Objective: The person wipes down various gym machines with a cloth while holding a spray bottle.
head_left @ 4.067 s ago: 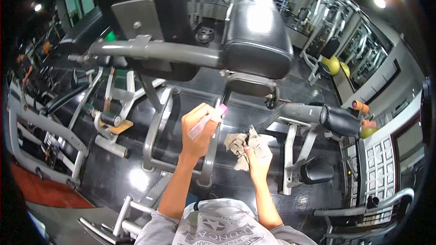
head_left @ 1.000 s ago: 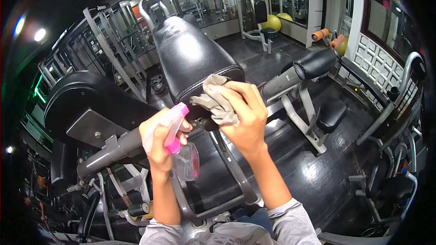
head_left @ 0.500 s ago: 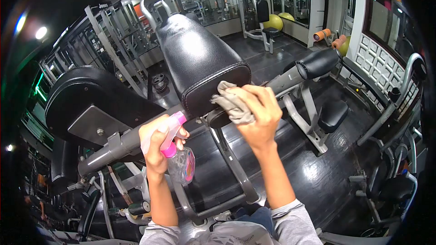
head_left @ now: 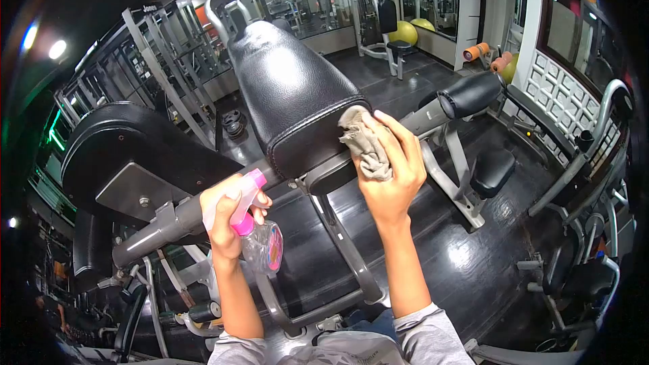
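My left hand is wrapped round the neck of a clear spray bottle with a pink nozzle, in front of the bench's grey tube. My right hand holds a crumpled beige cloth against the right part of the front end face of a black padded seat. The seat's shiny top slopes away from me. A black backrest with a metal plate on its underside is at the left. The palm side of my right hand is hidden.
Another bench with a black roller pad and a small seat stands at the right. Weight plates lie on the floor behind the padded seat. Farther back are yellow balls, a rack and mirrors.
Since the earliest frame, the view has turned and both hands have come to the padded seat. Lately the cloth has slid rightward along its end face, while my left hand shifted slightly left with the bottle.
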Motion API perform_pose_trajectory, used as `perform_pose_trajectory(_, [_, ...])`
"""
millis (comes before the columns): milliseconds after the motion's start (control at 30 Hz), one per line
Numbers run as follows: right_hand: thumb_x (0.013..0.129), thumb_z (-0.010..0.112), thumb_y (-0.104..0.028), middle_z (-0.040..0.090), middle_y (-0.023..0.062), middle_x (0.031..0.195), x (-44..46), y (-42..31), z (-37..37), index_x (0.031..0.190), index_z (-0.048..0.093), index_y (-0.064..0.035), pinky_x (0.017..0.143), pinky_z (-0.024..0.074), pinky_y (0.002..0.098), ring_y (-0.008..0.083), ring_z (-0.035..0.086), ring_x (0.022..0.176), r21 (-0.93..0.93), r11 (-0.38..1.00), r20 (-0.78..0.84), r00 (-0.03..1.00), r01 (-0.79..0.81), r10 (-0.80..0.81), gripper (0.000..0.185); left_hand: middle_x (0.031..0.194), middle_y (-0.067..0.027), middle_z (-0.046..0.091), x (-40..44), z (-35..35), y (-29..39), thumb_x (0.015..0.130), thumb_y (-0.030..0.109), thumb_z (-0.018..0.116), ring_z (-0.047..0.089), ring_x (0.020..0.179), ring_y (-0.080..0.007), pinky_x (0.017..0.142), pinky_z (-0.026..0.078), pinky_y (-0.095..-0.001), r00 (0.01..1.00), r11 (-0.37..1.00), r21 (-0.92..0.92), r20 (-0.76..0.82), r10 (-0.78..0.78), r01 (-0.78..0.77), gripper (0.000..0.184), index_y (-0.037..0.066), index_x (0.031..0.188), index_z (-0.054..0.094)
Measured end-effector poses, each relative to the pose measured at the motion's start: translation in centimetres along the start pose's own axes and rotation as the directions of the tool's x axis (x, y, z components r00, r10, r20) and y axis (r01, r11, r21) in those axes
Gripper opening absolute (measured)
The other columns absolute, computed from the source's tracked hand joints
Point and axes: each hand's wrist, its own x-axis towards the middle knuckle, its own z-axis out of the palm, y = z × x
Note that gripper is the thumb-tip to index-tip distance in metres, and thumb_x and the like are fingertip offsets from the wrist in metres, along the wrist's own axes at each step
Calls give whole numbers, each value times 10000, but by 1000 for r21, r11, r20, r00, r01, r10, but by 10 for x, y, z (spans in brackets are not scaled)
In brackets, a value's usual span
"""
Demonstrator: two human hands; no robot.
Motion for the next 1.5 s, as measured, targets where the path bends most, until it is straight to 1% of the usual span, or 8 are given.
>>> perform_pose_trajectory(433, [550,768,-91,645,-24,916,-11,-2,-7,980,754,-215,685,530,351,218,590,829,-55,987,110,983,152,-145,448,686,-168,630,10,-12,-14,863,370,475,572,495,-180,504,470,-282,998,999,34,56,-13,11,487,-88,781,619])
perform_pose_trajectory(633, [584,806,-110,667,20,948,-2,13,-12,977,731,-157,720,506,359,249,595,853,-119,993,20,1000,10,-8,402,696,-163,638,13,-17,-20,859,375,485,584,506,-175,474,463,-258,991,998,65,133,13,-22,491,-91,802,629])
perform_pose_trajectory(700, [573,790,-57,677,82,917,-6,1,-10,922,719,-58,749,499,367,271,610,827,-125,992,20,1000,-10,13,356,701,-159,641,13,-17,-21,860,377,481,584,505,-169,471,468,-251,989,998,67,145,9,-19,494,-91,802,628])
perform_pose_trajectory(967, [532,787,-149,670,-38,960,-21,-35,-3,980,728,-206,631,540,331,216,606,851,-31,977,308,932,212,-193,455,700,-162,637,13,-18,-20,868,390,473,568,472,-162,495,501,-265,993,1000,-13,120,3,-1,502,-85,792,618])
perform_pose_trajectory(1200, [579,812,-119,681,101,919,16,-10,-7,904,704,-37,737,506,377,284,619,824,-72,994,22,996,83,-81,353,733,-156,661,14,-24,-19,884,367,490,592,526,-148,514,485,-245,986,993,-107,164,-22,40,490,-96,831,639])
perform_pose_trajectory(1300, [581,809,-110,682,97,915,13,-24,3,894,705,-36,734,506,382,287,618,820,-42,993,21,994,113,-112,338,731,-156,659,16,-24,-19,887,369,493,591,525,-150,527,492,-254,986,988,-147,165,-28,52,487,-92,835,642])
perform_pose_trajectory(1333, [569,818,-115,675,33,937,9,-30,6,926,712,-114,720,517,372,263,605,839,-23,985,62,984,169,-167,373,732,-156,658,17,-24,-19,897,358,489,589,524,-150,532,495,-258,985,986,-157,170,-26,53,477,-89,832,642])
perform_pose_trajectory(1500, [586,793,-156,681,32,953,-8,-57,15,923,719,-136,714,522,377,254,618,853,19,969,244,938,248,-245,345,734,-148,654,17,-26,-17,922,309,473,580,518,-145,539,503,-267,992,979,-204,126,-3,29,440,-84,819,642])
